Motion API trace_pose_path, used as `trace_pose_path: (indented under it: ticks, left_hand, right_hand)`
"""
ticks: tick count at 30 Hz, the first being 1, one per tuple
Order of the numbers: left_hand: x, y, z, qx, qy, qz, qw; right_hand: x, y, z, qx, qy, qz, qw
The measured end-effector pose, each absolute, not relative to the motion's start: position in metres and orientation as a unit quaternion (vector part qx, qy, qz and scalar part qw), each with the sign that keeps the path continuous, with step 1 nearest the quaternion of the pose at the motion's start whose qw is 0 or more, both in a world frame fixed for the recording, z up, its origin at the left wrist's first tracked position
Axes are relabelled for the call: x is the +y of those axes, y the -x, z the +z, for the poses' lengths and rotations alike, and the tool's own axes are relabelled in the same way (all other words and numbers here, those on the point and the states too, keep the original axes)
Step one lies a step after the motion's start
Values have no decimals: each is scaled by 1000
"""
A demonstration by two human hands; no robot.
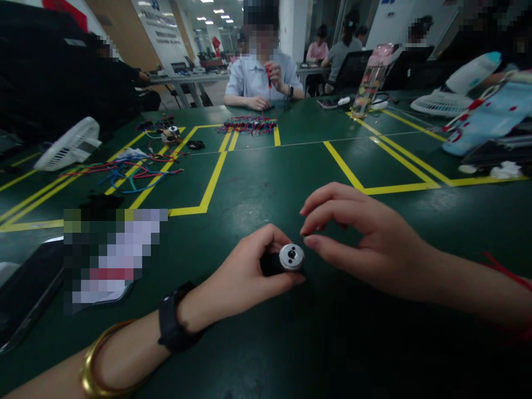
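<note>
Clasping the dark cylinder [271,265], the left hand [249,263] closes thumb and fingers around its sides over the green table [249,360], silver end [291,256] facing the camera! Beside it, the right hand [369,238] pinches a tiny dark piece [305,237], too small to identify, between thumb and forefinger. The cylinder looks rigid, weighty, perhaps slick; its dark sides seem the surest hold.

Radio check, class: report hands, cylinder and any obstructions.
Left hand: holding dark cylinder, silver end exposed. Right hand: pinching tiny dark piece, apart from cylinder. No obstruction seen between.
</note>
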State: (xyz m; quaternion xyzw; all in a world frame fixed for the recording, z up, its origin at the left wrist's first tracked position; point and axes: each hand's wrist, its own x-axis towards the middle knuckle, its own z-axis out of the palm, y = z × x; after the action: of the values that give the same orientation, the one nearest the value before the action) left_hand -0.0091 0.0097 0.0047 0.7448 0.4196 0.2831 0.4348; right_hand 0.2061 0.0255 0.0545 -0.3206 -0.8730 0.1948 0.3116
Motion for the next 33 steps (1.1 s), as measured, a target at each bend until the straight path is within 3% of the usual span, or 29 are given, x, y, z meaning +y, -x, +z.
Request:
trace_pose_path:
  ticks: [8, 12, 20, 33]
  left_hand:
    - [10, 9, 7, 418, -738, 280, 449]
    - [10, 10, 7, 413, -743, 275, 448]
    - [10, 12, 7, 416, -747, 260, 449]
    - [9, 13, 6, 420, -753, 255, 438]
  right_hand:
    - [20, -244, 17, -894, 358, 208, 174]
    - [20, -249, 8, -890, 347, 225, 192]
    - [27, -258, 6, -737, 470, 393, 286]
    - [25, -253, 6, -847, 382, 295, 220]
